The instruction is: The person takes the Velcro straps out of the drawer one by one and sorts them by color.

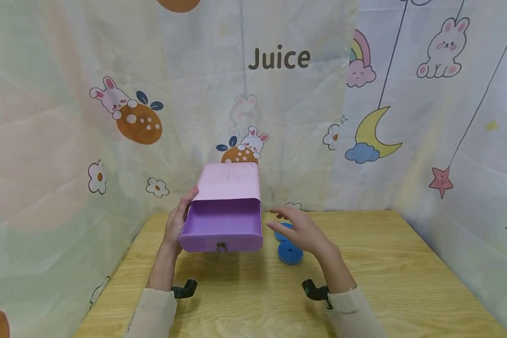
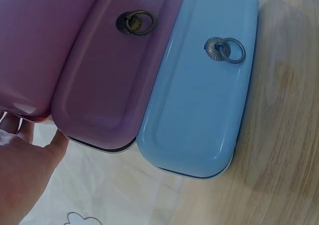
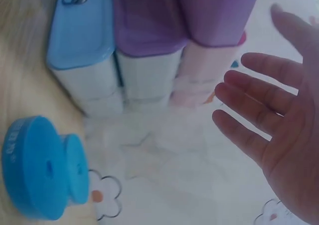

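Note:
A small drawer chest with a pink top stands at the back of the table. Its purple top drawer is pulled out, and no thing shows inside. Below it, the left wrist view has a purple drawer front and a blue drawer front, both closed, each with a metal ring. My left hand lies along the chest's left side, touching it near the top drawer. Off the right side, apart from the chest, my right hand hovers with spread fingers, holding nothing.
Beneath and beside my right hand, two blue disc-shaped things with small centre holes are on the wooden table. White lettering runs round the larger-looking one in the right wrist view. Printed cloth hangs behind and at both sides.

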Demonstrator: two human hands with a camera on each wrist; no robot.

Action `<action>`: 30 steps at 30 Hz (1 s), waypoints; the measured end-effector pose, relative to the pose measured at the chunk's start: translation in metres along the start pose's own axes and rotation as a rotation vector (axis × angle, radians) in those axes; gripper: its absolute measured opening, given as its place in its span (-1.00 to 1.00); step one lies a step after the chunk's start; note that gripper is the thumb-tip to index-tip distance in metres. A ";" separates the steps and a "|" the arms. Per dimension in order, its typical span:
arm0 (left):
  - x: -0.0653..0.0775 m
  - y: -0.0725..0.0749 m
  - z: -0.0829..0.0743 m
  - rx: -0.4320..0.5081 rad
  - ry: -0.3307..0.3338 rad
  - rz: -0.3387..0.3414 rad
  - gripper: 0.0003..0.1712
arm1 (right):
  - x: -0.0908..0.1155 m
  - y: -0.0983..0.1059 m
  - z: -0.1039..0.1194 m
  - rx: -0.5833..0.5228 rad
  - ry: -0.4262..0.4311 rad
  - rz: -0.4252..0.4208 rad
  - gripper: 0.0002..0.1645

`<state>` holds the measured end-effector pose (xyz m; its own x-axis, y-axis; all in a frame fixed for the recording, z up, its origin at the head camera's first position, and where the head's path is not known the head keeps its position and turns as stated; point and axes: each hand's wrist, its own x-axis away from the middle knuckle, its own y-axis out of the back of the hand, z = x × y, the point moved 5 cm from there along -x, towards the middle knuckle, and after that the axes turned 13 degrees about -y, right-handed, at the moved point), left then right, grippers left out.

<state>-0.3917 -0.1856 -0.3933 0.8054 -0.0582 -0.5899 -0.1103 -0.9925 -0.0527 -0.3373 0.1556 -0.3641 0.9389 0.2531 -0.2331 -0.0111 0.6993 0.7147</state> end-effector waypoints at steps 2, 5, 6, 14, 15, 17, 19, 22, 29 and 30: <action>0.000 0.000 0.000 0.001 -0.001 -0.002 -0.27 | 0.002 0.001 0.007 0.001 0.020 -0.004 -0.28; 0.000 0.000 0.000 0.003 -0.007 -0.001 -0.28 | 0.006 0.002 0.018 0.017 0.065 -0.016 -0.25; 0.000 0.000 0.000 0.003 -0.008 0.000 -0.28 | 0.007 0.002 0.022 0.028 0.086 -0.023 -0.24; 0.001 -0.002 -0.002 0.001 -0.011 -0.003 -0.27 | 0.017 -0.003 0.050 0.090 0.248 -0.063 -0.18; 0.001 -0.002 -0.002 0.001 -0.012 -0.003 -0.27 | 0.018 -0.004 0.053 0.094 0.264 -0.066 -0.18; 0.001 -0.002 -0.002 0.002 -0.013 -0.003 -0.27 | 0.020 -0.007 0.059 0.098 0.298 -0.069 -0.18; 0.000 -0.002 -0.002 0.005 -0.013 -0.001 -0.27 | 0.022 -0.010 0.065 0.112 0.327 -0.076 -0.19; 0.000 -0.002 -0.002 0.007 -0.012 -0.001 -0.27 | 0.025 -0.013 0.074 0.135 0.365 -0.090 -0.19; 0.000 -0.002 -0.002 0.010 -0.011 -0.007 -0.28 | 0.033 -0.024 0.089 0.132 0.466 -0.104 -0.24; 0.000 -0.002 -0.003 0.012 -0.010 -0.007 -0.29 | 0.034 -0.026 0.091 0.134 0.483 -0.111 -0.25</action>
<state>-0.3899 -0.1841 -0.3913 0.8004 -0.0500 -0.5974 -0.1116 -0.9915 -0.0666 -0.2737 0.0846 -0.3306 0.6656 0.4845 -0.5677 0.1534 0.6556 0.7393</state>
